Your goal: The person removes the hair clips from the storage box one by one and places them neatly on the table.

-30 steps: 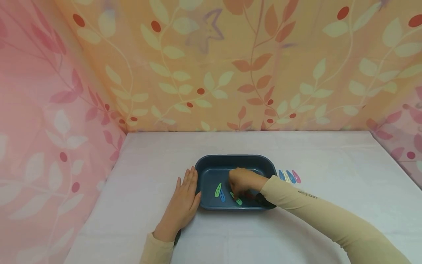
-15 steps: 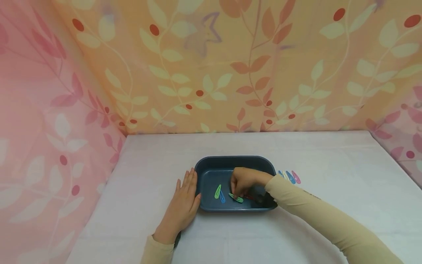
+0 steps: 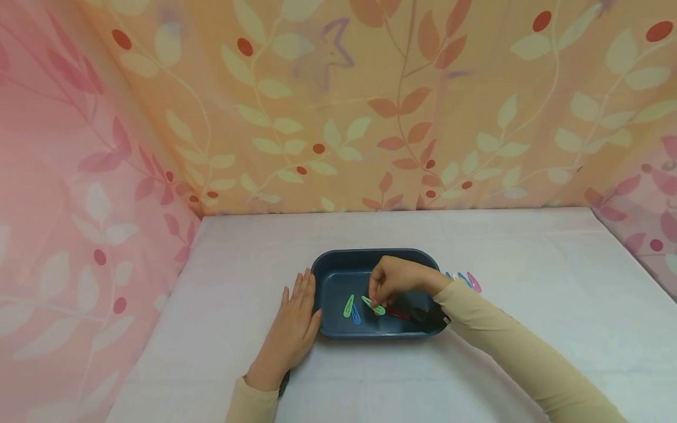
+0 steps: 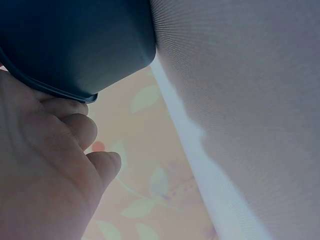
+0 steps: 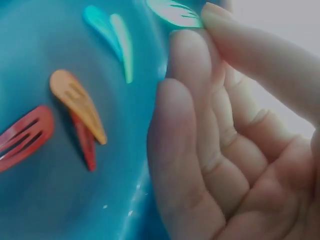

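Note:
My right hand is over the dark blue tray, pinching a light green snap hair clip between thumb and fingertip. In the right wrist view this hair clip sticks out from the fingertips, above the tray floor. Another green hair clip lies in the tray against a blue hair clip. The right wrist view also shows an orange hair clip lying across a red one, with a second red hair clip beside them. My left hand rests with straight fingers along the tray's left side.
Right of the tray, a short row of hair clips lies on the white-covered table, with a pink hair clip at its outer end; my right forearm partly hides the row. Patterned cloth hangs behind and at both sides.
My right hand has risen slightly from the tray floor with the green hair clip, which lay near the front wall. My left hand has stayed against the tray.

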`<state>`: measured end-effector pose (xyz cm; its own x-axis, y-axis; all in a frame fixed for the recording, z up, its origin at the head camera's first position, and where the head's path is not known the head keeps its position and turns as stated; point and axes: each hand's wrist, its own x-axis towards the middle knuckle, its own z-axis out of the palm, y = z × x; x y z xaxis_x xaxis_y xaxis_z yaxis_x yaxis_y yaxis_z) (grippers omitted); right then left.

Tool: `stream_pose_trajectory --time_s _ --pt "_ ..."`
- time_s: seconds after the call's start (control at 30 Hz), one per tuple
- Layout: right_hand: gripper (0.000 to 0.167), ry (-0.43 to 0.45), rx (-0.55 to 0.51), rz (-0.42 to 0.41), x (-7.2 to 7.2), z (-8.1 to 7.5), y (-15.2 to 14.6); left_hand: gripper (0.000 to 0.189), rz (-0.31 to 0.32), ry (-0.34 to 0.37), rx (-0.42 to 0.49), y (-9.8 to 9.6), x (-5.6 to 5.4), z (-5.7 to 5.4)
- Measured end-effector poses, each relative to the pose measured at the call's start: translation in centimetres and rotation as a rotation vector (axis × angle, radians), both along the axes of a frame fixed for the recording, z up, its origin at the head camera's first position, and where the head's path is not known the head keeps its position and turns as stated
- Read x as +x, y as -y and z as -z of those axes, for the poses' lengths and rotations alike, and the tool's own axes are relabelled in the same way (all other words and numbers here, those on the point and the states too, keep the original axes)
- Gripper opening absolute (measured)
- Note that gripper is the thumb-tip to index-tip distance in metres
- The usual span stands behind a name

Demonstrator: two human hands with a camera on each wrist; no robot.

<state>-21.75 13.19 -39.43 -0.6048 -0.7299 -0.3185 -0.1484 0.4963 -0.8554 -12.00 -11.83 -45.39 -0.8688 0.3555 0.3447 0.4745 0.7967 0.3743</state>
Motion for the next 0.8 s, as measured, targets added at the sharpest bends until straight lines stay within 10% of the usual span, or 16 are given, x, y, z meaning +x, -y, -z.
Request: stream_pose_trajectory --time_s 0.8 --pt "0.022 0.012 -0.252 0.304 2.4 -0.8 -3.4 0.063 0.000 -0.001 0.006 0.0 0.0 0.0"
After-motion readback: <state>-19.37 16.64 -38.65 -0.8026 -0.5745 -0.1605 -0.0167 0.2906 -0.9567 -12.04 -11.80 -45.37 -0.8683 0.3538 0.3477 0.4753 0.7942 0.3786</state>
